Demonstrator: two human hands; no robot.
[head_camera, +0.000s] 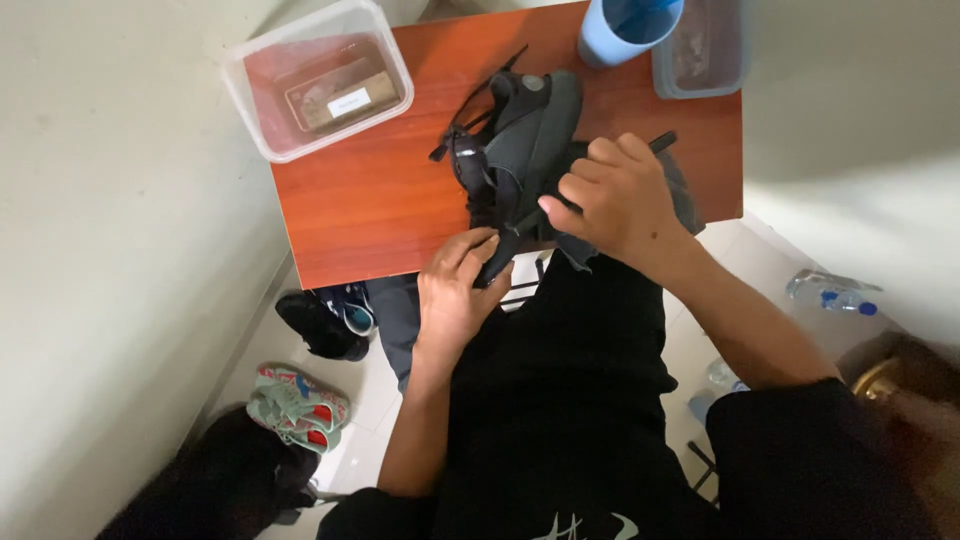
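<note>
left hand (455, 290): clamped on the lower end of a dark shoe (530, 140), thumb and fingers pinching the near edge; reads as steadying it so it does not slide.
right hand (615, 195): fist closed round a thin black stick-like tool (662, 141), tip pointing away from the body; held like a brush or pen, pressed over the shoe's side.
shoe: lies on the near edge of the surface (380, 200), between both hands, partly overhanging toward the lap; soft matte grey-black upper, rounded, black laces (470, 110) trailing loose beyond the left hand.
surface: small reddish-brown board, smooth, wood-look, slightly glossy.
clear tub (315, 75): beyond the left hand, rigid see-through plastic, rounded corners, small flat packets inside.
blue cup (625, 25): beyond the right hand, smooth plastic, round.
grey container (705, 45): just right of the cup, translucent, contents unclear.
floor, left of left hand: dark shoe pair (325, 320), green sneakers with red patches (295, 405).
floor, right of right arm: clear plastic bottle (830, 292) on its side.
</note>
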